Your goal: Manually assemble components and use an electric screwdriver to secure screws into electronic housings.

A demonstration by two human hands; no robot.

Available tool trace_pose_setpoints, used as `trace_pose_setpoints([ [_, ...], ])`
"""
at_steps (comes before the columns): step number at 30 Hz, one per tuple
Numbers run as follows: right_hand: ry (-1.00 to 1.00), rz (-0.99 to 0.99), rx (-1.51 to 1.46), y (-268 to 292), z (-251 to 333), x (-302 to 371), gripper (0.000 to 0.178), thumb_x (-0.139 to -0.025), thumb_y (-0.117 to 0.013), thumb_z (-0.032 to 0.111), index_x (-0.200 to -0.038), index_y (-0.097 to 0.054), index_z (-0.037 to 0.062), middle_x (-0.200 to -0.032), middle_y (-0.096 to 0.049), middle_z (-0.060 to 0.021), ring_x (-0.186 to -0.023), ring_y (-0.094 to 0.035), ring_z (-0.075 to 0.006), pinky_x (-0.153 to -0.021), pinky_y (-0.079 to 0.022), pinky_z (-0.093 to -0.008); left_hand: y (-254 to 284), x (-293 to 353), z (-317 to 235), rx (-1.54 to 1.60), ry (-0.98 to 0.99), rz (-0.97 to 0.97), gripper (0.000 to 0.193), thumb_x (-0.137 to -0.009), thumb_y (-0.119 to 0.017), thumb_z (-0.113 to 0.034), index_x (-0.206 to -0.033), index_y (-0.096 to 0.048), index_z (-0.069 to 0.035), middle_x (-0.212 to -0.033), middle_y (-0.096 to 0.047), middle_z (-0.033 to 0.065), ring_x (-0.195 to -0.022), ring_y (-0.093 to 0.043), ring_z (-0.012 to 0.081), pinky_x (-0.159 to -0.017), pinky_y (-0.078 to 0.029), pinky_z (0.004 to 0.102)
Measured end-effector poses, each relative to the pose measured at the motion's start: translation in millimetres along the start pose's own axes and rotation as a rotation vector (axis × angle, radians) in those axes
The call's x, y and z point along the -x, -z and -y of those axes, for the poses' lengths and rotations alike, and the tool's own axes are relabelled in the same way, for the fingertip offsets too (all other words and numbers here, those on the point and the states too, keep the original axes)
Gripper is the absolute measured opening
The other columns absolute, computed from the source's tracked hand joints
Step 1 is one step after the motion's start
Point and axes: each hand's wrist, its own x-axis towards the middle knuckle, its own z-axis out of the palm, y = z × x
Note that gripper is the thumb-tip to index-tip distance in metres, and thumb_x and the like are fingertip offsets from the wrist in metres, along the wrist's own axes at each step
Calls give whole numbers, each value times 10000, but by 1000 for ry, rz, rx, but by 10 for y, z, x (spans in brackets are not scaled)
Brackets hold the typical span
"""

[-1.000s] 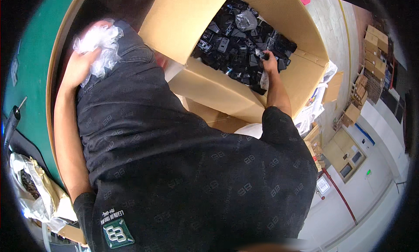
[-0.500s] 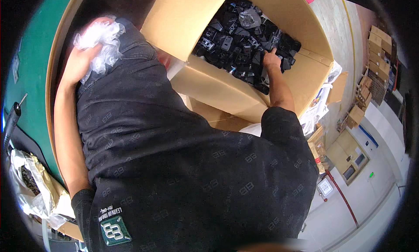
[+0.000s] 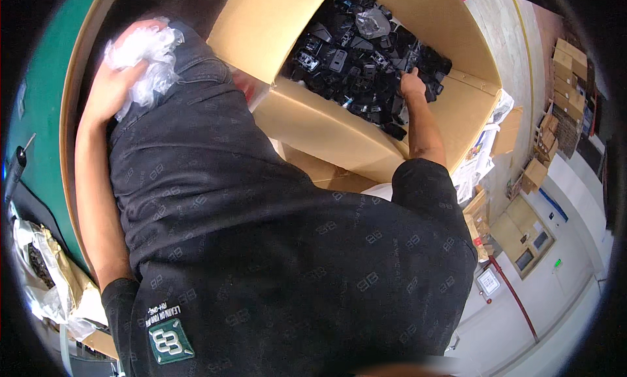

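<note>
My left hand [image 3: 117,83] is closed around a crumpled bunch of clear plastic bags [image 3: 151,60], held against my dark trousers. Over to the right, my right arm reaches into a large open cardboard box [image 3: 326,125]. Inside lies a jumbled heap of black plastic parts [image 3: 359,70], some with silvery pieces. My right hand [image 3: 411,84] is down at the right side of this heap, its fingers bent together among the parts. What they grip is hidden. A crumpled clear plastic bag [image 3: 373,24] rests on the heap, farther back.
A green work surface [image 3: 49,135] with a curved brown edge runs along my left. On it are a black-handled screwdriver [image 3: 16,164] and an opened plastic-lined bag [image 3: 55,266]. Stacked cardboard boxes [image 3: 568,76] stand at the far right, beyond the floor [image 3: 503,44].
My right hand has shifted slightly to the right and nearer within the heap. My left hand keeps its hold on the plastic bags. The whole view has moved a little.
</note>
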Motion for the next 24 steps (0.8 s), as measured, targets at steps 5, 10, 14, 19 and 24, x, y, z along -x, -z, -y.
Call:
trace_pose_setpoints([
  [5, -41, -115, -117, 125, 222, 87, 297, -914, -405, 214, -1112, -616, 143, -1331, -411, -156, -1021, -584, -371, -840, -477, -456, 301, 134, 224, -275, 490, -91, 469, -913, -507, -308, -1220, -526, 46, -1206, -558, 87, -1106, -491, 151, -973, -348, 283],
  [10, -31, -230, -206, 12, 65, 61, 276, -917, -395, 186, -1043, -619, 85, -1226, -483, -142, -980, -596, -367, -801, -484, -468, 392, 8, 603, -65, 359, -95, 506, -948, -425, -339, -1271, -480, 47, -1345, -463, 110, -1258, -394, 194, -1070, -243, 297],
  [14, 59, -300, -118, 4, -44, 159, 240, -916, -430, 222, -1003, -585, 60, -1175, -524, -132, -894, -619, -354, -734, -498, -460, 309, 100, 537, -132, 398, -106, 509, -949, -429, -340, -1279, -473, 46, -1345, -464, 118, -1261, -396, 200, -1073, -240, 297],
  [19, 250, -373, -737, -20, -274, 273, 144, -865, -584, 178, -906, -592, 40, -804, -598, -79, -734, -599, -246, -650, -472, -362, 300, 161, 431, -241, 432, -40, 506, -955, -425, -339, -1270, -481, 52, -1337, -476, 126, -1258, -406, 202, -1066, -251, 293],
  [24, 98, 235, -1293, 322, -48, 536, 175, -892, -536, 233, -881, -614, 77, -663, -514, 50, -542, -396, -69, -504, -330, -213, 396, 211, 657, -242, 363, -25, 501, -956, -427, -338, -1259, -488, 56, -1327, -485, 127, -1250, -413, 195, -1061, -258, 294],
])
